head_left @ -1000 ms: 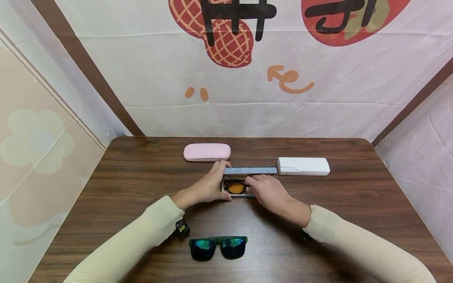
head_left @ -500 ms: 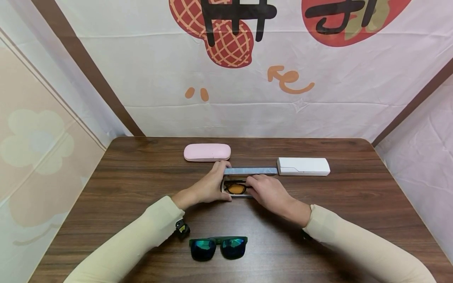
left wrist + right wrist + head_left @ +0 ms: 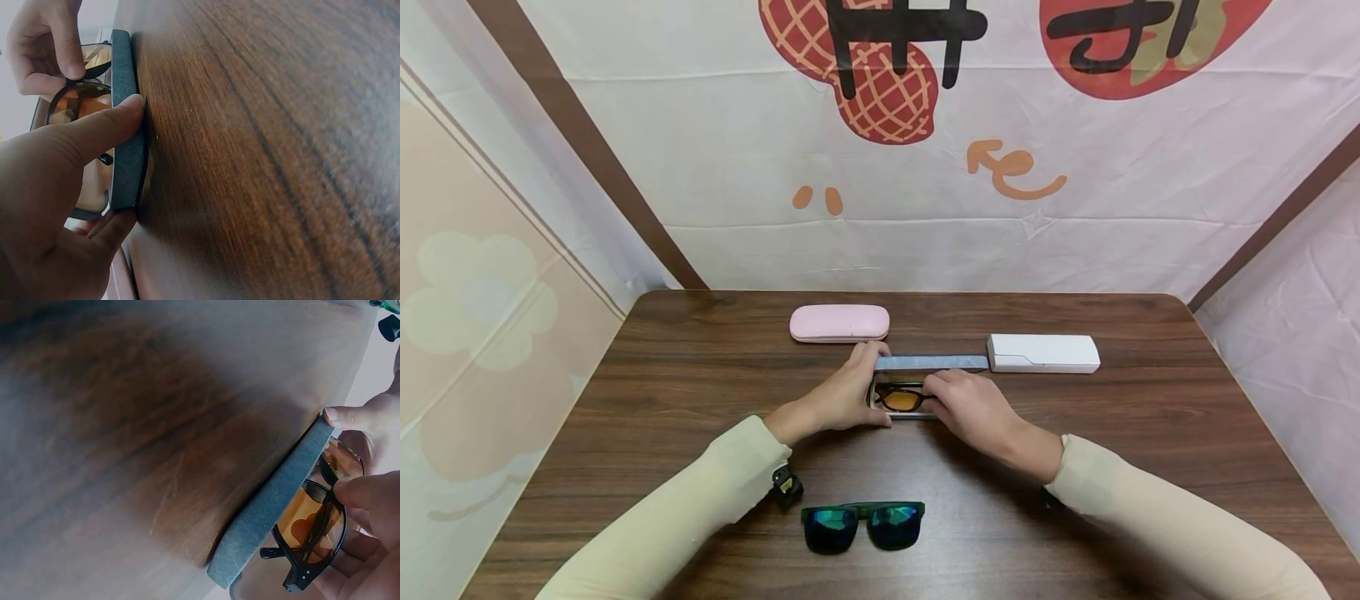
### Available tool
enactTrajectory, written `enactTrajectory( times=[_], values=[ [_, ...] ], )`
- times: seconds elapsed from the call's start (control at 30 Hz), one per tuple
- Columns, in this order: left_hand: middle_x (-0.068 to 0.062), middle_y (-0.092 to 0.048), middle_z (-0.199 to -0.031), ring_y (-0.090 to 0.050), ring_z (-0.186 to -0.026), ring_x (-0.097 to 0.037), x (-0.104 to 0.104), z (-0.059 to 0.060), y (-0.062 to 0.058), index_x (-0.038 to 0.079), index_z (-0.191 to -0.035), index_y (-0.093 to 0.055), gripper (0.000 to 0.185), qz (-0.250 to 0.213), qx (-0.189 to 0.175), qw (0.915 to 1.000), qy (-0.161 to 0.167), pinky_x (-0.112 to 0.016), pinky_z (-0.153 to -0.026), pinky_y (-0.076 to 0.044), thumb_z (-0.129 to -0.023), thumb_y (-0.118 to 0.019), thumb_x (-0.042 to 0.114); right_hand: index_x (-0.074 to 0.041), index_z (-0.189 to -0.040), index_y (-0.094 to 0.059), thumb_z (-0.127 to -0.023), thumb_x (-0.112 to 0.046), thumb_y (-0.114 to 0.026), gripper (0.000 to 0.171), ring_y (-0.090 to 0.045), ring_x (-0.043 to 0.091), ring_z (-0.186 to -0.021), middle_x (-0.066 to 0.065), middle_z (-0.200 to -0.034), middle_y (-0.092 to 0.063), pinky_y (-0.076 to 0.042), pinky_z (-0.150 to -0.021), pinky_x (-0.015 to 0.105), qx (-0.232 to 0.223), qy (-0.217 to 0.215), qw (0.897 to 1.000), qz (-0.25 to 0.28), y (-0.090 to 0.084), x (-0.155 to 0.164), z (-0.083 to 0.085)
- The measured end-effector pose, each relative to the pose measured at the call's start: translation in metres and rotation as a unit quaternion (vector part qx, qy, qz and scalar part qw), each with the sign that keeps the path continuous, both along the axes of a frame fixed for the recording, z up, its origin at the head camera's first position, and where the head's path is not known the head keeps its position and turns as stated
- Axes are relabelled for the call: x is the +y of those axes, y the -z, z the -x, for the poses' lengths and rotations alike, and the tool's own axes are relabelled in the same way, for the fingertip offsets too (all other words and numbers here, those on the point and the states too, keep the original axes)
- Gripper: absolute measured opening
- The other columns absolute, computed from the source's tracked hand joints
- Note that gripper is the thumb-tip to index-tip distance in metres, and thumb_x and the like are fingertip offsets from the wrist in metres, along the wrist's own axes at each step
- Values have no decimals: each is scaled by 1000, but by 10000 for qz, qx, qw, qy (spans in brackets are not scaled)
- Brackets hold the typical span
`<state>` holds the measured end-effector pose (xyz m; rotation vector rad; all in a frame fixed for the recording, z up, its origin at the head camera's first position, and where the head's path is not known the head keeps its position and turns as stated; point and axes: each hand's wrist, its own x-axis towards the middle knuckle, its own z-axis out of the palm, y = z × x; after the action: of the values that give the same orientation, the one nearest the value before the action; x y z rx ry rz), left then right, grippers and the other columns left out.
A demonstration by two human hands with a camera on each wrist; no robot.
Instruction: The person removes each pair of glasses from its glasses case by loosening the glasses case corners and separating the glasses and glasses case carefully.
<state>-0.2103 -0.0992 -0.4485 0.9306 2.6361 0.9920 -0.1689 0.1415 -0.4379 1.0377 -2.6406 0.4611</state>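
Orange-lensed glasses (image 3: 901, 398) lie inside an open grey case (image 3: 929, 363) at the middle of the bench (image 3: 700, 392), lid standing up at the case's 12 o'clock edge. The right hand (image 3: 973, 408) comes in from 4 o'clock and pinches the dark frame between thumb and fingertips; the left wrist view shows those fingertips (image 3: 74, 67) on the frame's rim. The left hand (image 3: 842, 398) clasps the case's 9 o'clock end, thumb pressed along the near wall and fingers curled round the far side. A pink case (image 3: 838, 322) sits closed at 11 o'clock from the grey case, near it; a white case (image 3: 1043, 352) lies closed at 2 o'clock, just beside the lid's end. Green mirrored sunglasses (image 3: 862, 525) rest at 6 o'clock, well apart, toward the near edge of the bench.
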Motion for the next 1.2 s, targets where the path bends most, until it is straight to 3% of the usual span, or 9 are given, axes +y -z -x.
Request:
enactTrajectory(
  times=[0.53,0.9,1.03,1.2],
  values=[
    [-13,-41,-121,-42,-111,-25,0,2,2,11,-132,-32,90,42,24,10000,-7,-40,-93,-44,-70,-96,19,-13,-89,-66,-90,-14,-79,13,-65,17,-82,-2,-86,-68,-55,-71,36,256,-231,9993,160,-11,6,-6],
    [-13,-41,-123,-43,-117,-27,1,2,2,12,-131,-31,89,80,-65,9999,-51,-42,-101,-45,-70,-96,18,-14,-91,-68,-87,-11,-77,10,-67,13,-81,-2,-90,-73,-56,-69,35,-592,24,9982,70,-28,14,-15],
    [-14,-40,-124,-43,-117,-27,0,2,2,12,-131,-31,88,69,-90,9999,-54,-42,-100,-45,-71,-95,13,-15,-91,-69,-88,-11,-77,10,-68,14,-81,-3,-89,-74,-56,-70,36,-751,37,9971,126,-31,16,-19],
    [-14,-40,-125,-43,-118,-27,0,2,2,11,-132,-31,89,89,-72,9999,-25,-42,-100,-44,-71,-96,18,-15,-88,-69,-87,-10,-76,9,-69,13,-79,-4,-86,-73,-56,-68,35,-880,16,9961,81,-33,22,-25]
  ],
)
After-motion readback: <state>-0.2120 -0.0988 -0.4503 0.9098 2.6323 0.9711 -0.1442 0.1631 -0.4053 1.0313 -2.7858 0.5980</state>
